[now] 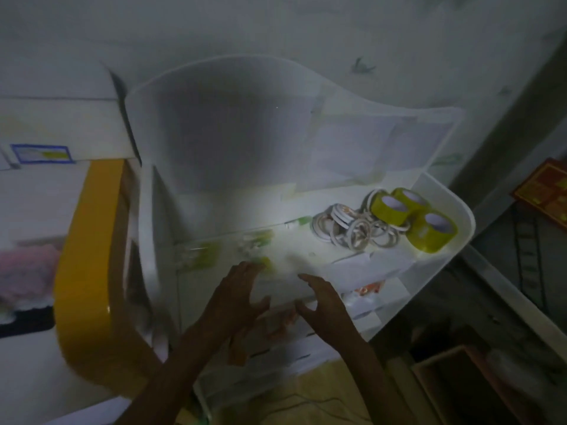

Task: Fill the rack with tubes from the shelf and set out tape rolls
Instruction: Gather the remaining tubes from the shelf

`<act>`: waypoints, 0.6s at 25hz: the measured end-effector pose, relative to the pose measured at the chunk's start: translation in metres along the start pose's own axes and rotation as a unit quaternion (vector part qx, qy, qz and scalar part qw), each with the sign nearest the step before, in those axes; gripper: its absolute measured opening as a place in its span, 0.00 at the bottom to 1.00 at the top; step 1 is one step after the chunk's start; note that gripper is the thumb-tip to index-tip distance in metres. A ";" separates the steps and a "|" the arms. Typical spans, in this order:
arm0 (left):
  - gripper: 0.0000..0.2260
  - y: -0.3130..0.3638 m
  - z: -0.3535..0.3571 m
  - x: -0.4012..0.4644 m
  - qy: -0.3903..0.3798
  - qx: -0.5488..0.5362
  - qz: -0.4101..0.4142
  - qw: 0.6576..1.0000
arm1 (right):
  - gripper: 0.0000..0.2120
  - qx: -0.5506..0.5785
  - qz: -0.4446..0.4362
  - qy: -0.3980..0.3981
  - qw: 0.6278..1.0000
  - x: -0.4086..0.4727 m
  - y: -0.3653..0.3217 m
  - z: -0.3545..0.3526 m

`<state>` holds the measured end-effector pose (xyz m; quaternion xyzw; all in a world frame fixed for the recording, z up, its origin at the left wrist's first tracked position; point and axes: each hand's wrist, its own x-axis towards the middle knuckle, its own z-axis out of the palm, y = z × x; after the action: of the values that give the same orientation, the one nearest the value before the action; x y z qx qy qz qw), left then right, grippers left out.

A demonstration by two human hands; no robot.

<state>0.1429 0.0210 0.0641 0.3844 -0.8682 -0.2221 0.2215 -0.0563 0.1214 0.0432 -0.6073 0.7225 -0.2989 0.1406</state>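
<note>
A white plastic shelf (pixel 460 216) stands against the wall, its top tray brightly lit. On the tray's right side lie three yellow tape rolls (pixel 429 230) and a heap of several thin white tape rolls (pixel 352 230). Blurred clear packets with green labels (pixel 202 253), possibly tubes, lie at the tray's left front. My left hand (pixel 236 299) and my right hand (pixel 322 299) reach toward the tray's front edge with fingers spread. Neither hand holds anything. No rack shows.
A yellow curved band (pixel 89 271) runs beside the shelf on the left, next to white boxes (pixel 55 124). Lower shelf tiers hold papers (pixel 368 262). A wooden box (pixel 454 372) stands on the dark floor at the right. The picture is dim and blurred.
</note>
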 end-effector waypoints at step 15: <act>0.32 0.006 0.041 0.050 0.103 0.040 -0.202 0.973 | 0.24 0.072 -0.118 -0.152 0.979 0.138 0.073 -0.008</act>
<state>0.0864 -0.0046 0.0450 0.5807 -0.7536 -0.1871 0.2446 -0.1494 -0.0029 0.0278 -0.7147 0.5930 -0.2686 0.2558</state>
